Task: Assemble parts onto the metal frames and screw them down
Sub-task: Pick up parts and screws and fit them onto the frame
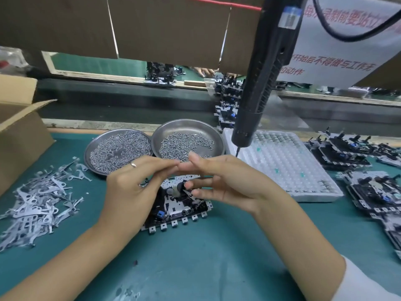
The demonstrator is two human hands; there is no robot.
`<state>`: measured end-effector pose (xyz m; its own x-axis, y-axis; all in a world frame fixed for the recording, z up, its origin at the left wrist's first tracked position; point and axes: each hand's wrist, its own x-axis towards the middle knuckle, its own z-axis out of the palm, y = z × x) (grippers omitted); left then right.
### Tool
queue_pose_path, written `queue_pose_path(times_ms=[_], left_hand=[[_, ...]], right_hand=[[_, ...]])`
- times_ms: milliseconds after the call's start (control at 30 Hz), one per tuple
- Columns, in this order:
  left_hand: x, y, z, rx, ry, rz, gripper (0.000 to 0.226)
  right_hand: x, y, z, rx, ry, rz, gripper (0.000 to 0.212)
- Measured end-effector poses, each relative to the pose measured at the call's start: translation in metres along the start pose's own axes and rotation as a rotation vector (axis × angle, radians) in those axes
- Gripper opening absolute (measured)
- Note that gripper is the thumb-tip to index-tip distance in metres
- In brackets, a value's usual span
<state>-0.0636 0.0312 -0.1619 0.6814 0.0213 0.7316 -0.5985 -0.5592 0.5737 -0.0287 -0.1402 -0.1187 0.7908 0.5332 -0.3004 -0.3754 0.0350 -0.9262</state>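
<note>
We are holding both hands above the frame (180, 205), which is lying on the green tabletop (217, 246) in front of us. Our left hand (132, 187) is pinching its fingertips together, meeting the fingertips of our right hand (225, 181); whether a screw sits between them we cannot tell. Our right fingers are spreading loosely. Two dishes (219, 140) of screws are sitting just behind, a screwdriver (260, 83) is hanging above, and levers (39, 203) are lying at left.

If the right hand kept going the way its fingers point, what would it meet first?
The right hand points left toward the left hand, whose fingertips it seems already to touch above the metal frame; depth is unclear.
</note>
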Motion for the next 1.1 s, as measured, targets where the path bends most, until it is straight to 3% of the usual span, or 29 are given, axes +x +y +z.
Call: queue_pose_path(times_ms=[167,300,367,567,867,1000,1100], left_hand=[[-0.004,-0.002,0.003,-0.212,0.064,-0.367,0.015],[-0.005,-0.005,0.007,-0.264,0.078,-0.445,0.014],[-0.006,-0.005,0.009,-0.297,0.094,-0.47,0.015],[-0.009,-0.006,0.012,-0.372,0.119,-0.487,0.015],[-0.012,-0.012,0.013,-0.429,0.088,-0.502,0.015],[-0.013,-0.011,0.013,-0.458,0.087,-0.522,0.016],[-0.013,-0.011,0.014,-0.458,0.086,-0.522,0.014]], right_hand=[[-0.035,-0.018,-0.035,-0.41,0.174,-0.073,0.012],[-0.074,-0.028,-0.102,-0.992,0.647,-0.066,0.014],[-0.088,-0.028,-0.135,-1.265,0.795,-0.03,0.023],[-0.101,-0.01,-0.184,-1.514,0.695,0.147,0.044],[-0.096,0.01,-0.191,-1.727,0.739,0.156,0.081],[-0.095,0.012,-0.194,-1.681,0.744,0.097,0.078],[-0.103,0.012,-0.193,-1.574,0.814,-0.122,0.059]])
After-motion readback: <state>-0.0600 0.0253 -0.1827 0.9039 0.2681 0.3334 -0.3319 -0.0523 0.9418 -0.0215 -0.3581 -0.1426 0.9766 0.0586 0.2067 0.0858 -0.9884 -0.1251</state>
